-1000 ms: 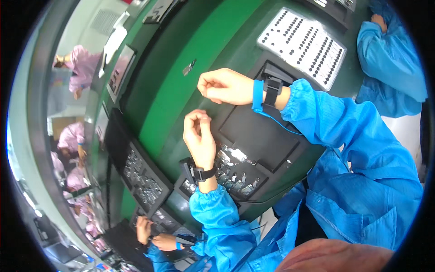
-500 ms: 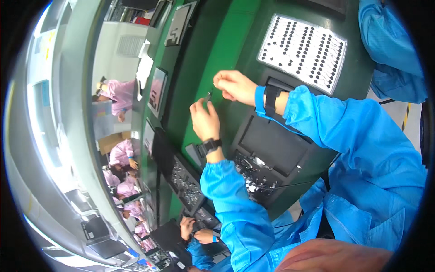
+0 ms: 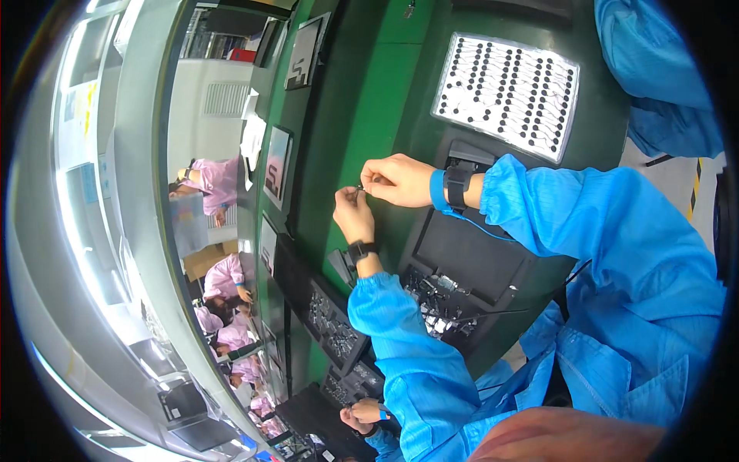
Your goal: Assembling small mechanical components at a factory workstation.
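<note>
Over the green belt, my left hand is closed in a pinch on a small dark part, too small to make out further. My right hand is closed too, its fingertips pressed together against the same spot. Whatever those fingertips hold is hidden. A blue strap with a cord and a black band circle my right wrist; a black band is on my left. Below my hands lies a black tray, with a heap of small metal and clear parts at its near end.
A white tray of small black discs with thin pale wires sits beyond my right hand. Black trays of small parts lie along the belt at left. A co-worker's hands show at the bottom, another's blue sleeve at upper right.
My hands have come together, the right fingertips dropping to meet the part in my left. The view has shifted slightly.
</note>
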Demonstrator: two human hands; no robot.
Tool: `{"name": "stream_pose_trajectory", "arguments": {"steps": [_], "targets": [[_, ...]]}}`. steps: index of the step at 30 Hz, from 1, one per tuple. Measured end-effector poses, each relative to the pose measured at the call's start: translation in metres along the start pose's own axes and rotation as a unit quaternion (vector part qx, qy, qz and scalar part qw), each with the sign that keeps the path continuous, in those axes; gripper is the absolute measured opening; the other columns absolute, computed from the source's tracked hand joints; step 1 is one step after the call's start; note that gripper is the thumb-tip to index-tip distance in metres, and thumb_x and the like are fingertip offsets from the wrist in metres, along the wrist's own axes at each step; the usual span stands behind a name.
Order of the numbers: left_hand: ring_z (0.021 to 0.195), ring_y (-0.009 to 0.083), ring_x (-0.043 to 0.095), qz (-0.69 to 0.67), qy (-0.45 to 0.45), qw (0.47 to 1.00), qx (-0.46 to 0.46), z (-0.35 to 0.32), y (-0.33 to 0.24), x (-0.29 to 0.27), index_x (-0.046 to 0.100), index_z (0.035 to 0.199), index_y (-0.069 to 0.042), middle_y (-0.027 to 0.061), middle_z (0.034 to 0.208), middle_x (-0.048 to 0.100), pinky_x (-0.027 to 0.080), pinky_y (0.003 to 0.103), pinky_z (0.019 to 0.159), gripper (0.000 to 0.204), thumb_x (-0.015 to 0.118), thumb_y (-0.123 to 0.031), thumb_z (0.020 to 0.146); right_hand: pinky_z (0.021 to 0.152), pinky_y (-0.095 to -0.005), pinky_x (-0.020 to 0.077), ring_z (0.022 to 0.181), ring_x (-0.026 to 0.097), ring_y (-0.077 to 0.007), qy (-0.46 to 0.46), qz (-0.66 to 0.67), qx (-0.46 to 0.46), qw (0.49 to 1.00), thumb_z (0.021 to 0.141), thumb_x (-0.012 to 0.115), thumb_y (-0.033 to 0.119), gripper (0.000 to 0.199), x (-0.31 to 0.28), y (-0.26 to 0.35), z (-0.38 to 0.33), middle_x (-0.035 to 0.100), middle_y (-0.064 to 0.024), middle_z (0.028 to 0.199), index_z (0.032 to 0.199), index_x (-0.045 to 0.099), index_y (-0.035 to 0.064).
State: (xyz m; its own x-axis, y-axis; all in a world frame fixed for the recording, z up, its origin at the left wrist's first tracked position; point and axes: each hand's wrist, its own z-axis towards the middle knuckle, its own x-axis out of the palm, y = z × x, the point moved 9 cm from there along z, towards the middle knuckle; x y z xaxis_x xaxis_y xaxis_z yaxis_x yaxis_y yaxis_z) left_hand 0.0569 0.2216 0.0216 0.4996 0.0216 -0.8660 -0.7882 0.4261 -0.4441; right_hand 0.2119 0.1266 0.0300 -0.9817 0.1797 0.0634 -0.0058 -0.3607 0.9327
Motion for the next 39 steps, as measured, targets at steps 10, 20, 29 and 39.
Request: {"name": "stream_pose_trajectory", "arguments": {"steps": [10,20,29,39], "targets": [[0.075,0.0117,0.062,-0.402,-0.121,0.899,-0.126,-0.144,-0.019,-0.054,0.060,0.119,0.006,0.0083,0.091,0.066,0.052,0.025,0.066,0.027,0.066,-0.007,0.095,0.063,-0.0410,0.0499,0.072,0.065,-0.0285,0.139,-0.087,-0.128,0.978,0.093,0.060,0.018,0.012,0.030,0.045,-0.031,0.065,-0.0089,0.081,0.093,0.060,0.0062],[0.073,0.0112,0.064,-0.502,-0.069,0.852,-0.127,-0.152,0.009,-0.024,0.060,0.119,0.005,0.0088,0.087,0.069,0.054,0.025,0.069,0.023,0.062,0.000,0.097,0.054,-0.0359,0.0453,0.060,0.059,-0.0244,0.222,-0.171,-0.143,0.949,0.091,0.063,0.010,0.008,0.063,0.040,-0.040,0.061,-0.0097,0.079,0.095,0.060,0.0031],[0.073,0.0104,0.062,-0.549,-0.048,0.825,-0.126,-0.153,0.008,-0.022,0.061,0.117,0.003,0.0091,0.096,0.070,0.052,0.024,0.066,0.022,0.064,-0.005,0.097,0.054,-0.0331,0.0445,0.059,0.057,-0.0214,0.237,-0.196,-0.113,0.945,0.091,0.064,0.010,0.010,0.068,0.024,-0.044,0.061,-0.0090,0.078,0.095,0.060,0.0015],[0.073,0.0100,0.063,-0.547,-0.034,0.827,-0.127,-0.151,0.007,-0.021,0.061,0.116,0.003,0.0084,0.094,0.069,0.051,0.023,0.063,0.022,0.065,-0.003,0.096,0.054,-0.0332,0.0445,0.060,0.058,-0.0217,0.229,-0.203,-0.117,0.945,0.090,0.063,0.010,0.008,0.069,0.024,-0.043,0.059,-0.0091,0.074,0.093,0.060,0.0027]]}}
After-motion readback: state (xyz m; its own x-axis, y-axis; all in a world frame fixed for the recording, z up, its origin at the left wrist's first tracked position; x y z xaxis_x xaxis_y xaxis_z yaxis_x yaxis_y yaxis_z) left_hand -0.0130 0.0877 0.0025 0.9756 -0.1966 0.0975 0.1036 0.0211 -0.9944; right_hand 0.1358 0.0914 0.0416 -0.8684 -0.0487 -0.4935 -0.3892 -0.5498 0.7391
